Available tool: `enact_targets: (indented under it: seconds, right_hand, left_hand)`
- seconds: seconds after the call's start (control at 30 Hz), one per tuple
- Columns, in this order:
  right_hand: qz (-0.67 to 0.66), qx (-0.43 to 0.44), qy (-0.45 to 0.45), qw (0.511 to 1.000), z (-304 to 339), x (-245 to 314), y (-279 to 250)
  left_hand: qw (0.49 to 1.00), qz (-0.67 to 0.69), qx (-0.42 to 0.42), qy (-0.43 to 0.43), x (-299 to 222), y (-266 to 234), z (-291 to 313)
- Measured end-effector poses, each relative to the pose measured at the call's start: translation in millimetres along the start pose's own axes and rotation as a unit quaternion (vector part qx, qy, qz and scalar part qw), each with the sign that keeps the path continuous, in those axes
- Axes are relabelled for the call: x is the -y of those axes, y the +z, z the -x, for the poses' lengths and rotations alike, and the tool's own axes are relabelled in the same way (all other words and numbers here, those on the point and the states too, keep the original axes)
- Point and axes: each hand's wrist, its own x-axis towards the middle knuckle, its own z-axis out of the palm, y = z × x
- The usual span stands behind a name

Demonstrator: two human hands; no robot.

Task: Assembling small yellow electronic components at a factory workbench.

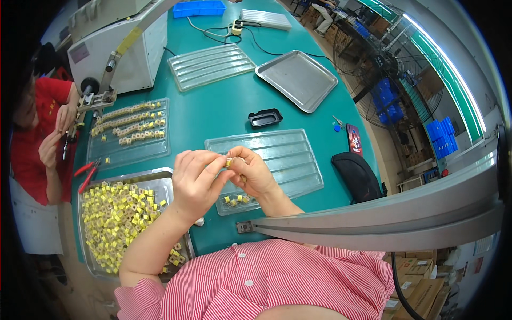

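Note:
Over the near end of a ribbed clear plastic tray (288,165), my two hands meet at one small yellow-wrapped coil bobbin (229,162). My left hand (194,178) is closed, with thumb and fingertips pinching it from the left. My right hand (253,173) grips it from the other side with curled fingers. Something small and beige also shows at the right palm, partly covered by the fingers. A few more yellow bobbins (237,200) lie in the ribbed tray's near left corner. To my left, under my forearm, a metal tray (166,184) is heaped with many such bobbins.
Red-handled pliers (88,173) lie by the metal tray's far edge. A co-worker in red (53,117) works at a machine (120,53) on the left, beside a tray of bobbin rows (157,146). A black container (265,118), a bare metal tray (298,80) and a black pouch (356,178) stand around; a metal beam (384,221) crosses at right.

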Motion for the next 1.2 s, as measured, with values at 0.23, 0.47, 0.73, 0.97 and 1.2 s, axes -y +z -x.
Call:
enact_targets:
  seconds: [0.23, 0.47, 0.73, 0.97, 1.2]
  right_hand:
    - [0.015, -0.01, -0.005, 1.0, 1, 2, 3]
    - [0.092, -0.028, -0.004, 0.995, 2, 4, 6]
    - [0.098, -0.018, 0.016, 0.995, 2, 1, 7]
    - [0.022, 0.003, 0.002, 1.0, 1, 1, 6]
    - [0.074, -0.022, -0.003, 0.997, 2, 5, 8]
  left_hand:
    - [0.996, -0.072, -0.007, 0.047, 0, 2, 0]
    - [0.999, 0.019, 0.034, -0.012, 10, -2, -3]
    - [0.888, 0.319, 0.115, -0.311, 15, -3, 2]
    - [0.778, 0.48, 0.063, -0.4, 14, 6, 13]
    - [0.744, 0.506, 0.068, -0.432, 11, 6, 11]
